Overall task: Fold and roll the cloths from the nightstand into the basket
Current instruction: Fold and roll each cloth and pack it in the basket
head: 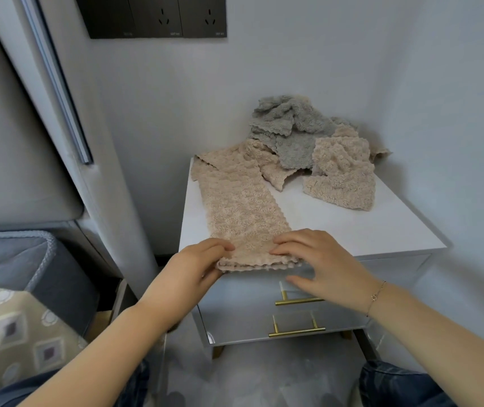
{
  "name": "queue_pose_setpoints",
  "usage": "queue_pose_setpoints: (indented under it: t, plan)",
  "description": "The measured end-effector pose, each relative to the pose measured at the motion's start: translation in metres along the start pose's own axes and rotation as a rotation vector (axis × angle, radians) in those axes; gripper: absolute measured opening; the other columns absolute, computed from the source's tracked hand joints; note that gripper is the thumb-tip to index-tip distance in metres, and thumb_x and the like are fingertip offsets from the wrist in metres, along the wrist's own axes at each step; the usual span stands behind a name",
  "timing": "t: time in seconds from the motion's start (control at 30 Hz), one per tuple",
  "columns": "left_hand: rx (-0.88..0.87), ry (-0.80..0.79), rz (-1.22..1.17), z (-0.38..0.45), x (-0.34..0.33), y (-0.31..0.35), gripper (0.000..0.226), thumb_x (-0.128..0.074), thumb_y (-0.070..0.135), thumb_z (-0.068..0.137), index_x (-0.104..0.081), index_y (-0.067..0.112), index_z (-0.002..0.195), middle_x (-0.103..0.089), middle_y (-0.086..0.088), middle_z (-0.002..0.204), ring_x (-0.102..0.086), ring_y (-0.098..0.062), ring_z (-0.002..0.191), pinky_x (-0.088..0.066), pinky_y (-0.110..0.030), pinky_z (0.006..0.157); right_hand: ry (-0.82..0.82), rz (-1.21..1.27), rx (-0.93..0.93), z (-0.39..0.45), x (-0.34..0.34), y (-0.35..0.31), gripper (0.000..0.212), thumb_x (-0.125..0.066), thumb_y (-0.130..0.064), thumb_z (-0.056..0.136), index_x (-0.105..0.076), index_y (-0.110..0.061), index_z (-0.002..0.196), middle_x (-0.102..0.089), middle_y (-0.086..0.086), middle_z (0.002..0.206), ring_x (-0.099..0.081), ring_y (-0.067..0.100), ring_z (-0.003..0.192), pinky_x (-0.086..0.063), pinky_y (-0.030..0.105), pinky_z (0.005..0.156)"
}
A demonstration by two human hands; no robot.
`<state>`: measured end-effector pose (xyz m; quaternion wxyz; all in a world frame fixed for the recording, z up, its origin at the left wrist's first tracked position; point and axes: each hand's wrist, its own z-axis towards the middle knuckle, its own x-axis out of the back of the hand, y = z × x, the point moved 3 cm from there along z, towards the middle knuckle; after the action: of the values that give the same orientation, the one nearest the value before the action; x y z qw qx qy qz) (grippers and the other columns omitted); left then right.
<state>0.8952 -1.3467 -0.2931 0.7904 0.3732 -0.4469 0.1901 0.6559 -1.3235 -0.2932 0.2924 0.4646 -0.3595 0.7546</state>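
Observation:
A long beige cloth (234,207), folded into a narrow strip, lies on the white nightstand (352,230) from the back left to the front edge. My left hand (196,265) pinches the strip's near end at its left corner. My right hand (323,259) holds the same end from the right, fingertips on top and thumb below the edge. The near end is turned up into a small fold. A pile of grey cloths (290,127) and beige cloths (343,174) sits at the back right of the nightstand. A grey basket (41,254) stands at the left.
The nightstand has two drawers with gold bar handles (296,330). A bed with a patterned beige cover (14,327) is at the lower left, beside a padded headboard (14,142). Dark wall sockets (158,16) are above. The wall closes off the back and right.

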Motion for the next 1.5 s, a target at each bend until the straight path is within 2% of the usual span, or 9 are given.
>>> queue_pose_setpoints:
  t: [0.17, 0.43, 0.6, 0.73, 0.87, 1.0, 1.1, 1.27, 1.5]
  plan:
    - [0.108, 0.024, -0.193, -0.004, 0.008, -0.005, 0.012, -0.063, 0.012, 0.089, -0.071, 0.016, 0.098, -0.061, 0.022, 0.118, -0.054, 0.006, 0.11, -0.041, -0.011, 0.094, 0.182, 0.037, 0.007, 0.008, 0.0, -0.004, 0.025, -0.053, -0.03, 0.082, -0.071, -0.017, 0.092, -0.064, -0.009, 0.098, -0.052, 0.005, 0.092, -0.035, 0.02, 0.084]
    - [0.297, 0.141, -0.376, 0.002, 0.011, 0.001, 0.02, -0.064, 0.025, 0.089, -0.077, 0.014, 0.078, -0.069, 0.015, 0.098, -0.06, 0.005, 0.097, -0.04, -0.004, 0.084, 0.154, 0.454, -0.292, 0.014, -0.001, 0.013, 0.03, -0.061, -0.043, 0.081, -0.067, -0.017, 0.066, -0.055, -0.002, 0.074, -0.046, 0.009, 0.079, -0.039, 0.026, 0.074]
    - [0.391, 0.223, -0.211, 0.005, 0.003, -0.007, 0.038, -0.063, 0.028, 0.089, -0.063, 0.006, 0.058, -0.06, 0.003, 0.077, -0.056, -0.01, 0.075, -0.039, -0.019, 0.067, 0.155, 0.277, -0.342, 0.02, -0.004, 0.016, 0.044, -0.056, -0.039, 0.09, -0.06, -0.007, 0.061, -0.052, 0.004, 0.067, -0.046, 0.02, 0.074, -0.041, 0.043, 0.072]
    - [0.457, 0.246, -0.118, 0.006, 0.0, -0.01, 0.036, -0.064, 0.032, 0.088, -0.056, 0.009, 0.062, -0.052, 0.002, 0.076, -0.051, -0.011, 0.072, -0.034, -0.02, 0.065, 0.211, 0.115, -0.328, 0.025, -0.007, 0.01, 0.043, -0.061, -0.033, 0.089, -0.046, -0.014, 0.054, -0.045, -0.004, 0.061, -0.042, 0.017, 0.068, -0.032, 0.033, 0.064]
    - [0.205, 0.295, -0.01, 0.008, 0.01, 0.006, 0.008, -0.064, 0.02, 0.089, -0.058, 0.022, 0.094, -0.05, 0.014, 0.096, -0.049, 0.002, 0.088, -0.037, -0.009, 0.078, 0.306, 0.033, -0.267, 0.025, -0.005, 0.004, 0.022, -0.071, -0.026, 0.082, -0.053, -0.017, 0.073, -0.05, -0.007, 0.075, -0.046, 0.011, 0.071, -0.034, 0.028, 0.066]
    - [-0.223, 0.13, 0.249, 0.009, 0.003, 0.01, 0.038, -0.05, -0.004, 0.081, -0.069, 0.018, 0.106, -0.061, 0.003, 0.106, -0.055, -0.016, 0.094, -0.04, -0.028, 0.078, 0.335, 0.006, -0.084, 0.026, 0.003, -0.005, 0.015, -0.071, -0.008, 0.08, -0.057, -0.016, 0.083, -0.053, -0.006, 0.085, -0.047, 0.01, 0.078, -0.035, 0.024, 0.073]
    - [-0.2, 0.065, 0.245, 0.008, -0.003, 0.009, 0.043, -0.046, -0.005, 0.078, -0.071, 0.014, 0.107, -0.067, 0.003, 0.103, -0.058, -0.017, 0.093, -0.04, -0.026, 0.081, 0.28, -0.079, 0.1, 0.022, -0.001, -0.009, 0.018, -0.055, 0.001, 0.083, -0.067, -0.013, 0.086, -0.06, -0.003, 0.089, -0.052, 0.015, 0.082, -0.037, 0.025, 0.078]
    - [-0.121, 0.032, 0.219, 0.0, -0.006, 0.008, 0.034, -0.052, 0.031, 0.087, -0.066, 0.018, 0.115, -0.063, 0.008, 0.109, -0.055, -0.01, 0.101, -0.036, -0.025, 0.09, 0.169, -0.082, 0.078, 0.012, -0.007, -0.009, 0.023, -0.058, -0.015, 0.084, -0.066, -0.014, 0.106, -0.061, -0.004, 0.105, -0.052, 0.011, 0.097, -0.033, 0.021, 0.093]
    - [-0.067, 0.139, 0.141, -0.003, -0.007, 0.012, 0.028, -0.063, 0.013, 0.08, -0.067, 0.021, 0.106, -0.065, 0.01, 0.098, -0.053, -0.008, 0.092, -0.029, -0.018, 0.087, 0.122, -0.091, 0.005, 0.011, -0.011, -0.016, 0.029, -0.07, -0.018, 0.08, -0.065, -0.014, 0.109, -0.06, -0.004, 0.102, -0.051, 0.014, 0.094, -0.033, 0.021, 0.086]
